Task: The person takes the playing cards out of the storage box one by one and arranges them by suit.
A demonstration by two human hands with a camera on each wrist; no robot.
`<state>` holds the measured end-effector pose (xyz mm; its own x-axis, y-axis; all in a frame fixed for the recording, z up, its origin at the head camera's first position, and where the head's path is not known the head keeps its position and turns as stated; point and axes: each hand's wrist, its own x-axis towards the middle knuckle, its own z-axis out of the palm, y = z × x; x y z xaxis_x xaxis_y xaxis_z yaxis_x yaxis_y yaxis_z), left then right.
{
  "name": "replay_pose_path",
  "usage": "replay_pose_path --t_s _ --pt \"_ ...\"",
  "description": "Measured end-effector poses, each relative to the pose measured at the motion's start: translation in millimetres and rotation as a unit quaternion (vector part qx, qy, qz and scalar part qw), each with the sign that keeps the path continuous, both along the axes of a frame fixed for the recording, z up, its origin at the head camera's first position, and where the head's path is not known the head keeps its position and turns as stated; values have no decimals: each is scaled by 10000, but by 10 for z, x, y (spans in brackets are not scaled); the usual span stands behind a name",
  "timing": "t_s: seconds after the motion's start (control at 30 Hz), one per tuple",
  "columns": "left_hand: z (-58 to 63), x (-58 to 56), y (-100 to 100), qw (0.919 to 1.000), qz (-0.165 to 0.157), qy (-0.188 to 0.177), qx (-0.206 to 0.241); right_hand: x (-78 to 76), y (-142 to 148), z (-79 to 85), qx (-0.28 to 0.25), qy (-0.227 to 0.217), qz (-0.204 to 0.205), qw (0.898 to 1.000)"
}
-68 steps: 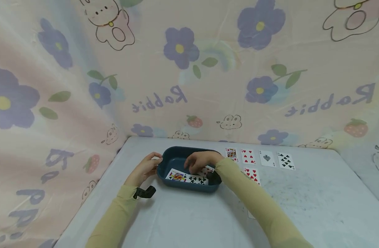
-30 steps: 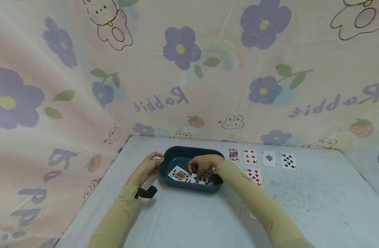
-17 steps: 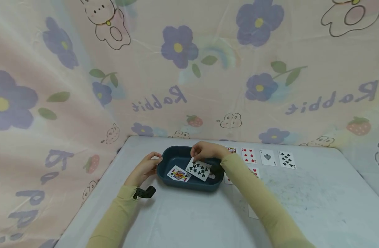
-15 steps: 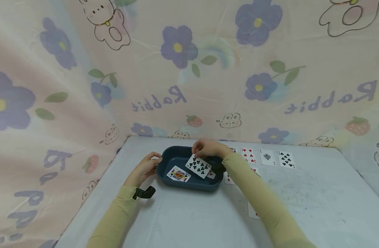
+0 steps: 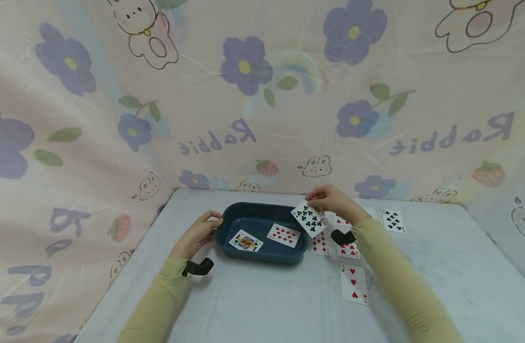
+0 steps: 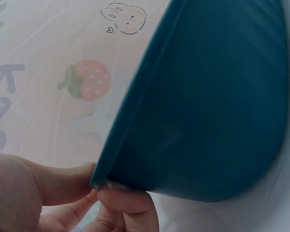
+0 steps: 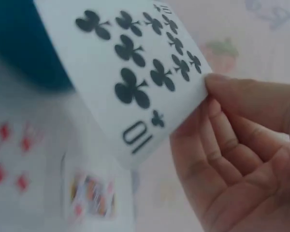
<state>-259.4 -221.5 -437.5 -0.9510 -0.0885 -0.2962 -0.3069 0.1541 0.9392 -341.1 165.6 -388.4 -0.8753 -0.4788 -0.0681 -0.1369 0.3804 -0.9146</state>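
Observation:
My right hand point(image 5: 331, 199) pinches a ten of clubs playing card point(image 5: 309, 219) by its edge, thumb on the printed face. The card hangs tilted over the right end of a dark blue plastic bin point(image 5: 255, 257). In the right wrist view, the ten of clubs point(image 7: 150, 72) shows its face and corner number. At the bin's left end, my left hand point(image 5: 200, 233) grips the rim; the left wrist view shows thumb and fingers on either side of the bin wall point(image 6: 198, 111). Inside the bin lie a face card point(image 5: 246, 241) and a diamonds card point(image 5: 283, 235), apart.
Right of the bin, face-up cards lie in rows: a diamonds card point(image 5: 319, 245), a hearts card point(image 5: 348, 251), a three of hearts point(image 5: 354, 284) and a clubs card point(image 5: 393, 220). My right hand and forearm partly cover the back row. A printed curtain point(image 5: 288, 119) hangs behind the white table.
My right hand has picked the ten of clubs out of the bin and carried it right, past the rim, uncovering the diamonds card. The left hand stays on the rim.

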Motion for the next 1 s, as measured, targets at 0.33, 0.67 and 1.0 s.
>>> replay_pose_path --t_s 0.33,0.67,1.0 --pt "-2 -16 0 9999 60 103 48 182 744 -275 -173 -178 -450 9987" --pt "-3 -10 -13 9999 63 62 91 417 1365 -457 -283 -378 -859 9952" --pt "6 -46 9 9998 39 43 200 565 1863 -576 -34 -249 -1443 9892"
